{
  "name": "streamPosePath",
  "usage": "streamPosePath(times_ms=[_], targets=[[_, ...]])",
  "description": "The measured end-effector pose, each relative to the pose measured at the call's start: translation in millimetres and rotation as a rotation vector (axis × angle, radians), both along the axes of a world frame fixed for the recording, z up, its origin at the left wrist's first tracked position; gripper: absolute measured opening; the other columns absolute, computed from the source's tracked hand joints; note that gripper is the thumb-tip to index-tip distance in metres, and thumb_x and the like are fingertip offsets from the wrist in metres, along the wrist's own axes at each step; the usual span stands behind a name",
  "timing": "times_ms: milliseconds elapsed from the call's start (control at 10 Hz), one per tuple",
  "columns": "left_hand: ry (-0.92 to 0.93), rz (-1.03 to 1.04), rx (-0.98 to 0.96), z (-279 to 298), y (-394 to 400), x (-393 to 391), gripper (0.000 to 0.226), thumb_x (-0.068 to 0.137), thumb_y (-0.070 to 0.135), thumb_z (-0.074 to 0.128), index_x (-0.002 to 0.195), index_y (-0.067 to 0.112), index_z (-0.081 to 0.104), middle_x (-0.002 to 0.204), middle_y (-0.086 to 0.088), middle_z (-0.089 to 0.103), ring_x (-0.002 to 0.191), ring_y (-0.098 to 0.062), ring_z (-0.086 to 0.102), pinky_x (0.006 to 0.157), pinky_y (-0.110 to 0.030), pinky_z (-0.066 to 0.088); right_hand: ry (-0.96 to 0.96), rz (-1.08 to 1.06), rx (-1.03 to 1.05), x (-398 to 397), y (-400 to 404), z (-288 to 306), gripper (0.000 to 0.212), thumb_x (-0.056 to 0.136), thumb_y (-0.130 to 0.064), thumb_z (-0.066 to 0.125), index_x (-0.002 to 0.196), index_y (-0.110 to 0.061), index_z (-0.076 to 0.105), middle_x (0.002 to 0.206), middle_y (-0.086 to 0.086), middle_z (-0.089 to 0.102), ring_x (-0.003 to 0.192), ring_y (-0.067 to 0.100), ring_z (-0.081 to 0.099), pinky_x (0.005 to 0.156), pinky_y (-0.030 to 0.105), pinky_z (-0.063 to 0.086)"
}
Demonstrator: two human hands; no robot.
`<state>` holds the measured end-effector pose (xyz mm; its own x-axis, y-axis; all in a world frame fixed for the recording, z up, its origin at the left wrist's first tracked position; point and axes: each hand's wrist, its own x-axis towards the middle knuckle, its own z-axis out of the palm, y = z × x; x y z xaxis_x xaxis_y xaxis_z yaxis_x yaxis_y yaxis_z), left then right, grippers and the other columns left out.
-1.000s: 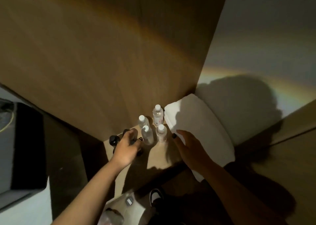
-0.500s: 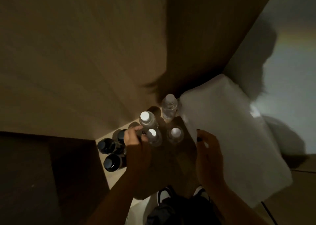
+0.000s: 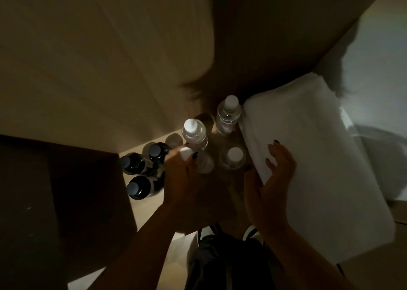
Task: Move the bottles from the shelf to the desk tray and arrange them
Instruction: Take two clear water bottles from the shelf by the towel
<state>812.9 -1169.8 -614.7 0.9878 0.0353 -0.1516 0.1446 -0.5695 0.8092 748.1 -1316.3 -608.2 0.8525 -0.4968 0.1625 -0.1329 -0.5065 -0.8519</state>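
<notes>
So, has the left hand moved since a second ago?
Yes. Against the dark bottles, the left hand has shifted right, and its fingers now curl round the white cap of a clear bottle.

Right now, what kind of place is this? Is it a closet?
Probably a wooden cupboard or shelf nook indoors, dimly lit. Wood panels wall in a low shelf that stores clear bottles, dark bottles and a folded white bundle.

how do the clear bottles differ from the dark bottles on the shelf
The clear bottles have white caps and see-through bodies; the dark bottles have dark caps and near-black bodies. Four clear ones stand by the white bundle, three dark ones further left. The left hand grips a clear one; no dark one is held. All stand upright.
</notes>
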Motion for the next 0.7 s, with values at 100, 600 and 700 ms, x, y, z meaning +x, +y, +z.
streamPosePath(times_ms=[100,600,700], targets=[[-0.050,0.199,0.043,27,8,-5,0.033,0.093,0.025,0.039,0.113,0.003,0.052,0.104,-0.017,0.059,0.095,-0.031,0.059,0.082,-0.036,0.049,-0.074,0.059,-0.089,4,3,20,0.053,0.076,0.000,0.057,0.124,0.016,0.041,0.135,0.034,0.031,0.135,0.019,0.031,0.111,0.021,0.028],[-0.265,0.115,-0.679,131,71,12,0.027,0.094,0.027,0.030,0.087,0.010,0.050,0.075,0.007,0.063,0.071,-0.004,0.060,0.067,-0.020,0.049,-0.168,0.516,-0.519,28,81,36,0.044,0.078,-0.040,0.065,0.099,-0.002,0.072,0.085,0.009,0.068,0.068,0.020,0.064,0.055,0.032,0.053],[-0.156,0.114,-0.724,120,79,13,0.030,0.101,0.025,0.031,0.090,0.014,0.057,0.079,0.009,0.069,0.078,-0.005,0.064,0.072,-0.021,0.051,-0.209,0.539,-0.571,24,75,35,0.052,0.078,-0.048,0.065,0.099,0.000,0.073,0.083,0.010,0.070,0.067,0.017,0.065,0.056,0.025,0.055]])
